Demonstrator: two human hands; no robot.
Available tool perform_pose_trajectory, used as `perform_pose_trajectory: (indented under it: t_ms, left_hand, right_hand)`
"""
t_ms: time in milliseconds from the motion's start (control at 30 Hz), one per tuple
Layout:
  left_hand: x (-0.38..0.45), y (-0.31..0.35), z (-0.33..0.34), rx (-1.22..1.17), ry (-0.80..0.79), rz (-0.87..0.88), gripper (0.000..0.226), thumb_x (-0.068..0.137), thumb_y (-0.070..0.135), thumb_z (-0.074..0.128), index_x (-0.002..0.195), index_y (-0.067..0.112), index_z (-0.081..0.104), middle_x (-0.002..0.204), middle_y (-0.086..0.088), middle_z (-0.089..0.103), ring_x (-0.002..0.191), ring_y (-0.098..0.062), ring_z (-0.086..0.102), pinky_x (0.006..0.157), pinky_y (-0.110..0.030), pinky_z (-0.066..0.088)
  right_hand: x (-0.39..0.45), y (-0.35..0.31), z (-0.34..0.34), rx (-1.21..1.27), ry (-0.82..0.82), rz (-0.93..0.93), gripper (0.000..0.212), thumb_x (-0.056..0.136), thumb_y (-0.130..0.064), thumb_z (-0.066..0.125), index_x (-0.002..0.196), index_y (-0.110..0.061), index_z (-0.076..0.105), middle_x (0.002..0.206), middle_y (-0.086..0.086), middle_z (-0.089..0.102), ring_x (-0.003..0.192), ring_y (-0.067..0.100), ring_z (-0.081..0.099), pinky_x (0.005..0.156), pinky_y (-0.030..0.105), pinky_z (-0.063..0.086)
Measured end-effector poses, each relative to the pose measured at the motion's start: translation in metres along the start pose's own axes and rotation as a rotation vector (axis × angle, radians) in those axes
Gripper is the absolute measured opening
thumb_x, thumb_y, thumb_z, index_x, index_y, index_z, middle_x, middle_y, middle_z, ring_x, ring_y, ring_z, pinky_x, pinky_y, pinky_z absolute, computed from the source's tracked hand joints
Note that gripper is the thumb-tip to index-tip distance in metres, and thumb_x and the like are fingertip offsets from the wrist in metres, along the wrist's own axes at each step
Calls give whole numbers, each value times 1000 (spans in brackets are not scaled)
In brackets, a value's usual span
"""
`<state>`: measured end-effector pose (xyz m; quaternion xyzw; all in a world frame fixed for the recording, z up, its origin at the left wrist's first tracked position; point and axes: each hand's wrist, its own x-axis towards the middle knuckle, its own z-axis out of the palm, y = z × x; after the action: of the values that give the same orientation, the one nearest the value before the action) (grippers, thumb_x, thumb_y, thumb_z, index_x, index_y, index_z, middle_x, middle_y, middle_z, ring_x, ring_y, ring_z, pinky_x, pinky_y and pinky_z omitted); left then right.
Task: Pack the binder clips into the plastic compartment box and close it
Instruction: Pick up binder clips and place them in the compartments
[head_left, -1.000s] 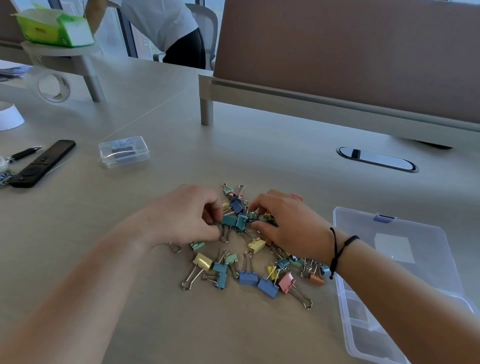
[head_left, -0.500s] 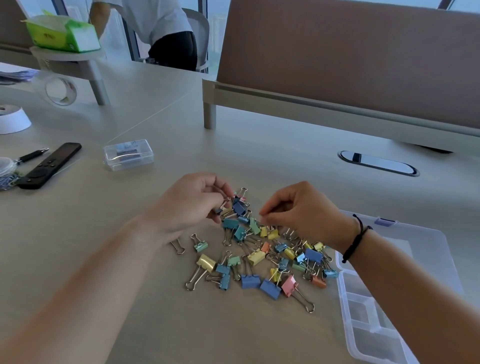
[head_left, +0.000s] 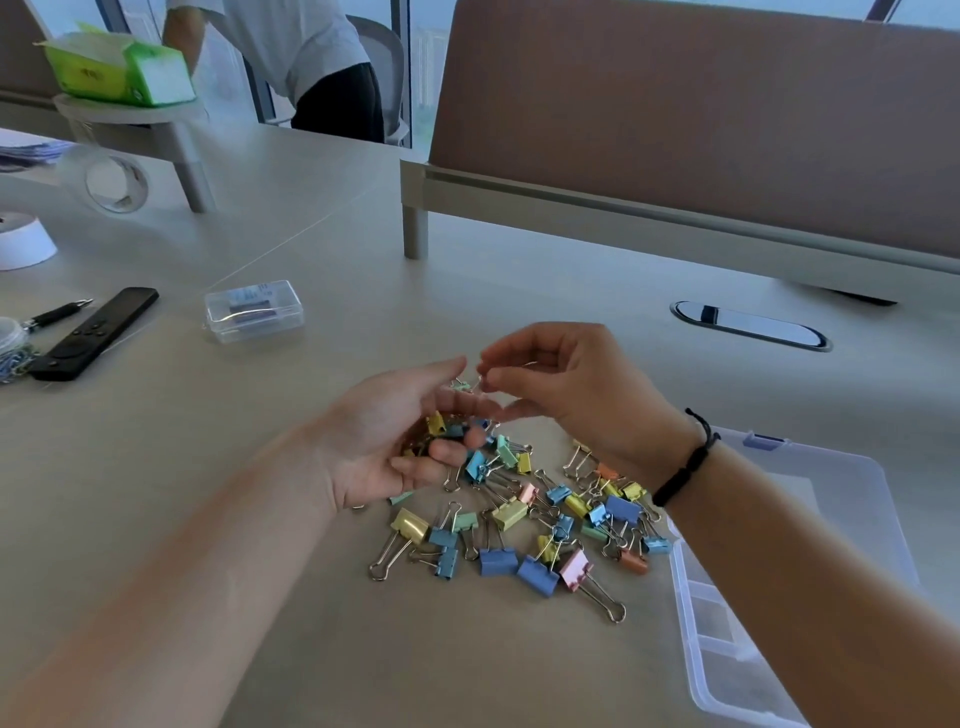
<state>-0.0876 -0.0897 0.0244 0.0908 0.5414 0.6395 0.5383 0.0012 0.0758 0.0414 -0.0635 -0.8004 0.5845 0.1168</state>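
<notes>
Both forearms are showing bare, with no sleeves reaching into view. The right hand (head_left: 582, 395) is wearing a black braided cord bracelet (head_left: 685, 462) at its wrist; the left hand (head_left: 384, 441) is wearing nothing.

Two hands: left hand (head_left: 387, 441) cups several binder clips (head_left: 449, 428); dozens more clips (head_left: 540, 525), too many to count, below the right hand (head_left: 566, 395); one compartment box (head_left: 810, 519) beside its wrist

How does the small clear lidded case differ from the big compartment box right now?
The small clear plastic case is shut, with something bluish inside; the large clear plastic compartment box lies open, its visible compartments empty. The case sits far left of the coloured binder clips, the box at their right. Both are see-through plastic.
</notes>
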Motion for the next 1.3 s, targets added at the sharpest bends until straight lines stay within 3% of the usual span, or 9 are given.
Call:
perform_pose_trajectory:
  t_ms: [67,133,267,433,567,833,1033,1167,1300]
  left_hand:
    - [-1,3,-4,82,67,50,30,93,39,58,88,10,61,62,-1,46,43,-6,31,31,-14,16]
    - [-3,7,-9,230,145,137,28,82,41,67,74,17,55,56,3,40,40,-6,27,34,-15,13]
    - [-10,11,-21,627,303,254,36,70,46,75,70,14,57,49,1,36,40,-11,24,40,-18,15]
    - [-26,15,-41,1063,135,143,26,68,32,88,85,19,73,56,2,45,49,-12,38,46,-21,32]
    - [-29,17,-49,1263,17,79,32,68,29,91,95,34,75,59,3,42,57,-10,38,55,-24,30]
    - [-11,8,-42,1371,44,229,20,75,27,86,91,33,75,63,27,59,58,6,51,56,-12,36]
    - [2,-3,-29,1361,183,377,20,79,39,80,90,28,70,64,-1,52,56,-7,42,52,-22,31]
    - [4,-7,-21,1167,230,447,14,82,29,79,89,23,68,60,0,49,56,-10,42,57,-25,34]
    - [4,-7,-14,1014,283,511,9,84,25,77,88,21,70,54,5,47,51,-9,40,57,-24,37]
  right_hand:
    - [-2,7,-13,-274,34,-34,14,83,-12,74,97,-13,73,86,1,74,75,17,72,69,27,60]
    - [-5,13,-22,-548,-87,3,18,82,-21,76,99,-22,72,85,-10,70,72,8,68,66,19,56]
    - [-6,23,-17,-787,-331,56,34,83,-26,74,115,-37,67,97,-17,61,79,2,61,81,27,56]
    - [-4,20,-11,-899,-416,0,42,87,-25,69,122,-48,60,105,-14,53,89,4,52,87,30,49]
    - [-4,20,-11,-924,-442,-19,33,89,-30,68,118,-46,64,99,-18,50,88,2,49,85,26,45]
    - [-7,24,-12,-946,-339,-60,25,89,-30,67,113,-31,66,87,-13,60,77,3,56,78,27,53]
    - [-12,23,-15,-833,-259,-28,23,85,-16,67,107,-22,71,74,-10,66,63,3,60,64,16,54]
    - [-16,26,-21,-631,-186,34,21,80,-12,73,99,-21,73,72,-10,68,59,-1,60,62,14,53]
    - [-22,25,-29,-405,-109,64,21,78,-6,74,95,-19,72,76,0,72,61,7,64,64,22,57]
